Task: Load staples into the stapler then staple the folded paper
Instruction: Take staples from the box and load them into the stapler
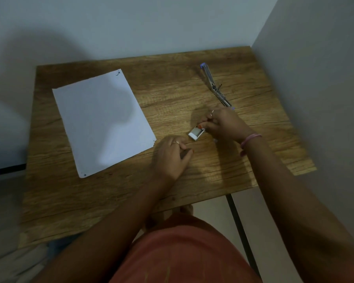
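Now: staple box open on the desk, stapler lying open behind it

Leftmost on the brown wood-grain desk [90, 193] lies one flat white rectangular sheet of paper [102, 121], tilted a little, with small dark marks at three of its corners. No fold shows in it from this view.

Just right of the paper's near corner rests the left hand [171, 157], knuckles up, fingers curled in over something small and dark that is pressed against the desk; what it is cannot be told. One ring shows on a finger of this hand.

Right of that, and close to both hands, sits one small white cardboard staple box [196, 134], a shallow rectangular tray slid open. Inside it lies a grey, metallic-looking block, apparently strips of staples, though their number cannot be counted.

The right hand [223, 124] is at the box's far end, thumb and fingertips pinched together at its edge; whether they hold a strip of staples is too small to tell. One ring shows on this hand and pink bands circle the wrist.

Behind the right hand, near the desk's far right corner, lies one slim silver metal stapler [215, 85] with blue plastic ends, swung wide open into a long line, its spring parts exposed at the hinge. Its near end lies just behind the right hand.
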The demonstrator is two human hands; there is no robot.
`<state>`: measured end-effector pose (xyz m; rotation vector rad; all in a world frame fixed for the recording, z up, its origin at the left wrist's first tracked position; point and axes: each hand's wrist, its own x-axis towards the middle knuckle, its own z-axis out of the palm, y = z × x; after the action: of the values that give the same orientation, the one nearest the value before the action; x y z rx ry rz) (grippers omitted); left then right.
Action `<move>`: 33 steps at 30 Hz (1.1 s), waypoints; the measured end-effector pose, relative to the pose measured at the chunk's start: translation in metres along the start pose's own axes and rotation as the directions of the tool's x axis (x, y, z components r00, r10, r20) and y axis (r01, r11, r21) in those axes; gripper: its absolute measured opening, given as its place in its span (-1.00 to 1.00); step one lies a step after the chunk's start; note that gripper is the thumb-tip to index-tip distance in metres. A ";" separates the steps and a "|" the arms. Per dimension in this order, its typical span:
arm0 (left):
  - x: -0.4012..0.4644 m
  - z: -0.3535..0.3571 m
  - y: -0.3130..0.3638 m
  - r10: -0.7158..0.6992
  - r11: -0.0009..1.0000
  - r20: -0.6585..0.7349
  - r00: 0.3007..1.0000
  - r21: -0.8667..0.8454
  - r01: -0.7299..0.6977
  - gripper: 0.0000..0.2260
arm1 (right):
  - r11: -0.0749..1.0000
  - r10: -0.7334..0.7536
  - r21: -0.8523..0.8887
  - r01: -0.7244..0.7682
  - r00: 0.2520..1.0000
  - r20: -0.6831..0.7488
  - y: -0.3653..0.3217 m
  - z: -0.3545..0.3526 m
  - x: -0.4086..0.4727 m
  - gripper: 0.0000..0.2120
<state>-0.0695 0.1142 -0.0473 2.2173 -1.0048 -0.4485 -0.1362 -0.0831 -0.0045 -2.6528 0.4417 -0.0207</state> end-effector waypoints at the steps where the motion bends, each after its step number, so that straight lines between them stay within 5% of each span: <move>1: 0.002 0.001 0.003 -0.026 1.000 -0.003 1.000 -0.002 0.026 -0.78 | 1.000 -0.007 -0.026 0.007 1.000 0.025 -0.001 0.002 0.001 -0.80; 5: 0.006 0.004 0.009 -0.066 0.998 -0.023 0.998 -0.022 0.066 -0.74 | 1.000 -0.014 0.008 0.014 0.999 0.029 -0.002 0.000 0.002 -0.80; 11: 0.008 0.005 0.018 -0.125 0.991 0.007 0.992 -0.038 0.126 -0.81 | 0.973 0.174 0.175 -0.153 0.978 -0.114 0.010 -0.012 0.000 -0.82; 25: 0.026 0.004 0.030 -0.254 0.950 -0.012 0.967 -0.190 0.247 -0.78 | 0.926 0.265 0.281 -0.254 0.964 -0.001 0.018 -0.003 -0.006 -0.78; 33: 0.035 0.008 0.030 -0.268 0.920 0.010 0.963 -0.294 0.259 -0.77 | 0.790 0.294 0.534 -0.300 0.951 0.097 0.019 -0.001 -0.008 -0.87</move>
<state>-0.0668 0.0694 -0.0339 2.0851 -0.5780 -0.6385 -0.1493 -0.0976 -0.0117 -1.9974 0.7280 -0.0313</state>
